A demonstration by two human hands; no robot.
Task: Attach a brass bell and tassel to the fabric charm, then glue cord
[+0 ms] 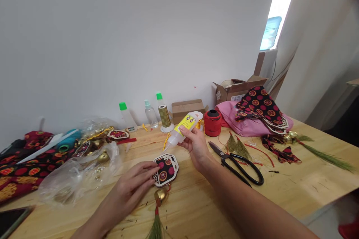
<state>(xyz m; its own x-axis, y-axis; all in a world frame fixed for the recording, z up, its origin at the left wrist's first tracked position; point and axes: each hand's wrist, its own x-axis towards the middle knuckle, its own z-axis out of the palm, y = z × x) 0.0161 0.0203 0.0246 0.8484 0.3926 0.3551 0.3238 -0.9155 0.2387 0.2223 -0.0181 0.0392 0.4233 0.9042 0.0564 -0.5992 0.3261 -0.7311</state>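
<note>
My right hand is closed round a white glue bottle with a yellow label, its nozzle tilted down to the left above a flat ornament. The ornament has a black and red patterned face in a pale frame and lies on the wooden table. A gold bell and a green tassel hang from its lower end. My left hand lies on the table with its fingertips pressed on the ornament's left edge.
Black scissors lie right of my right hand. A red thread spool, a gold thread spool, bottles and cardboard boxes stand by the wall. Patterned fabric on a pink cloth lies at the right, plastic bags and fabric at the left.
</note>
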